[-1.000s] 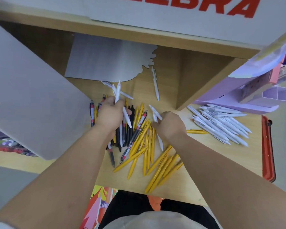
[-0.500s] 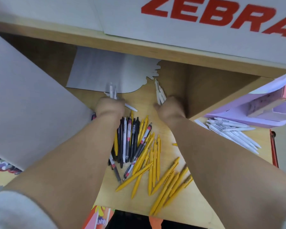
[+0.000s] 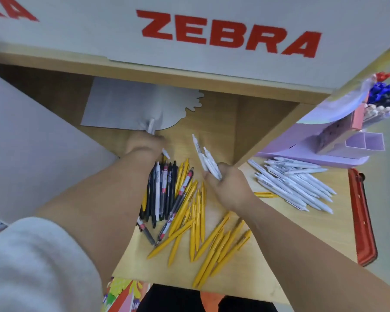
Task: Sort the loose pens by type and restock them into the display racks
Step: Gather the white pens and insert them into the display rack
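On the wooden shelf [image 3: 158, 269] under the ZEBRA sign [image 3: 230, 34] we are mid-sort, our left hand [image 3: 144, 144] curled round white pens [image 3: 152, 127], our right hand [image 3: 231, 188] clutching a white bundle [image 3: 208, 161] that probably belongs next on the white pile [image 3: 295, 183] at our right.

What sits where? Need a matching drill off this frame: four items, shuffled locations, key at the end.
A
1. yellow pens
2. white pen pile
3. black pens
4. red case

B
a. far right edge of the table
b. by the left hand
c. in front of the purple rack
d. mid-table, by the right hand holding white pens

Pairs: 1-d, 2-c, 3-b, 4-a
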The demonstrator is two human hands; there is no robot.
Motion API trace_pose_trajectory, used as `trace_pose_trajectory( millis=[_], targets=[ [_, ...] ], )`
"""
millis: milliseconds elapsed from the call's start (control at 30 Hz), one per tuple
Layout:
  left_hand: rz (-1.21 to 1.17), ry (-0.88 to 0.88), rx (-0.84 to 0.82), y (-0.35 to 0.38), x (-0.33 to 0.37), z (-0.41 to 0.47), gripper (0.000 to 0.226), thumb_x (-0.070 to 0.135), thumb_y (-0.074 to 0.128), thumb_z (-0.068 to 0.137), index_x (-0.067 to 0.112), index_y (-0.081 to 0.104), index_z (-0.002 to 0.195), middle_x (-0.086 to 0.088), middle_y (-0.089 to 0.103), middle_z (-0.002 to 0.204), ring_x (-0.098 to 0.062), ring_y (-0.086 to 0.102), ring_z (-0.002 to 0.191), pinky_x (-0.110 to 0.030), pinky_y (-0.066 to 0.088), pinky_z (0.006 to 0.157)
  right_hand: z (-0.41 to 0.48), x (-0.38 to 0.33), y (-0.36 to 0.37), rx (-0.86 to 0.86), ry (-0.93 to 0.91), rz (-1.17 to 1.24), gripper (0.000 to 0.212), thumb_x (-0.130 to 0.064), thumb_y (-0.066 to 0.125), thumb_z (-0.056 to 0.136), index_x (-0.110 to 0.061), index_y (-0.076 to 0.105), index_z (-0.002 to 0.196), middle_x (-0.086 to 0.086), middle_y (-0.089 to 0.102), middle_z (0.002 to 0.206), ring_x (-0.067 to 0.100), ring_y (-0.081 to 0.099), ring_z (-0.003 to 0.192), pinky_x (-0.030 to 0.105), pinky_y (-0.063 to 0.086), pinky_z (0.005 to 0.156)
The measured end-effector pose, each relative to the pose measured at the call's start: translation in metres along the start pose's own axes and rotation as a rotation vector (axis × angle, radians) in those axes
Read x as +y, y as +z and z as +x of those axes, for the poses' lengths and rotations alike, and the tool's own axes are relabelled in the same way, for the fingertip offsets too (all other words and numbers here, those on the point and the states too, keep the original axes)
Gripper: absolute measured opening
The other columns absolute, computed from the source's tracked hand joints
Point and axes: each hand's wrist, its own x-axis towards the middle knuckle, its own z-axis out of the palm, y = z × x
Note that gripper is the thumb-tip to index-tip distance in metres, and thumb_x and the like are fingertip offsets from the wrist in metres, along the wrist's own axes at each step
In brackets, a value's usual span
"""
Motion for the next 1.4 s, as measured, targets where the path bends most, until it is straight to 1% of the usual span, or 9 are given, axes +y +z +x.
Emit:
trace_pose_trajectory(
  millis=[133,267,433,533,767,900,1100,1300,1400],
  targets=[
    [-0.277,-0.097,-0.051,-0.006,0.009,-0.012,0.037,0.031,0.058,0.095,0.008,0.067,0.122,-0.010,0.068,0.122,-0.024,0.061,0.097,-0.034,0.054,0.090,-0.026,0.030,-0.019,-0.034,-0.010,-0.004,0.032,-0.043,0.058,0.096,-0.023,0.048,0.073,-0.003,0.050,0.065,0.013,0.048,0.059,0.031,0.035,0.055],
    [-0.322,-0.007,0.085,-0.005,0.013,-0.056,0.036,0.029,0.051,0.088,0.006,0.068,0.066,0.001,0.062,0.059,-0.022,0.053,0.063,-0.025,0.039,0.051,-0.053,0.066,-0.051,-0.021,-0.008,-0.064,0.036,-0.039,0.060,0.096,-0.026,0.042,0.067,-0.006,0.048,0.062,0.014,0.046,0.059,0.032,0.034,0.056],
    [-0.576,0.011,0.078,0.038,-0.011,-0.152,0.029,0.024,0.054,0.085,0.006,0.050,0.063,0.002,0.039,0.045,-0.019,0.034,0.045,-0.028,0.027,0.052,-0.079,0.120,-0.099,0.005,0.012,-0.223,0.028,-0.035,0.059,0.096,-0.032,0.042,0.074,-0.009,0.051,0.074,0.019,0.051,0.075,0.033,0.031,0.062],
    [-0.553,0.023,-0.064,0.076,-0.025,-0.204,0.036,0.021,0.051,0.092,-0.004,0.051,0.067,0.002,0.035,0.037,-0.017,0.033,0.036,-0.026,0.024,0.046,-0.085,0.145,-0.126,0.053,-0.011,-0.315,0.024,-0.032,0.059,0.095,-0.028,0.042,0.078,-0.004,0.052,0.079,0.026,0.055,0.081,0.032,0.028,0.062],
    [-0.602,-0.011,-0.317,0.154,-0.009,-0.259,0.020,0.012,0.044,0.097,0.005,0.054,0.082,-0.010,0.059,0.058,-0.020,0.047,0.044,-0.023,0.035,0.038,-0.084,0.174,-0.128,-0.054,-0.068,-0.418,0.019,-0.035,0.059,0.092,-0.016,0.055,0.088,0.006,0.064,0.092,0.029,0.060,0.092,0.032,0.035,0.065],
    [-0.602,-0.064,-0.347,0.180,-0.007,-0.272,0.014,0.010,0.041,0.101,0.012,0.051,0.092,-0.012,0.062,0.069,-0.025,0.058,0.055,-0.028,0.045,0.046,-0.073,0.171,-0.122,0.082,-0.015,-0.408,0.019,-0.034,0.060,0.087,-0.019,0.052,0.080,0.003,0.060,0.082,0.028,0.059,0.081,0.031,0.035,0.061],
    [-0.702,-0.040,-0.361,0.200,0.004,-0.282,0.011,0.006,0.040,0.100,0.008,0.050,0.096,-0.011,0.059,0.068,-0.025,0.060,0.054,-0.030,0.045,0.048,-0.053,0.160,-0.141,0.178,-0.181,-0.462,0.018,-0.032,0.056,0.092,-0.018,0.045,0.085,-0.001,0.049,0.084,0.025,0.050,0.073,0.031,0.030,0.059],
    [-0.826,-0.058,-0.364,0.205,0.029,-0.273,0.014,0.012,0.042,0.104,0.010,0.054,0.098,-0.007,0.070,0.067,-0.021,0.069,0.057,-0.032,0.052,0.057,-0.024,0.167,-0.165,0.190,-0.218,-0.510,0.026,-0.031,0.061,0.091,-0.010,0.059,0.106,0.010,0.056,0.105,0.033,0.057,0.095,0.034,0.040,0.070],
    [-0.848,-0.054,-0.388,0.212,0.041,-0.261,0.023,0.013,0.037,0.107,-0.004,0.052,0.111,-0.004,0.069,0.055,-0.017,0.069,0.049,-0.027,0.053,0.053,-0.015,0.163,-0.167,0.164,-0.231,-0.516,0.036,-0.031,0.066,0.090,-0.014,0.059,0.121,0.009,0.054,0.113,0.032,0.053,0.106,0.038,0.045,0.082]
  ],
)
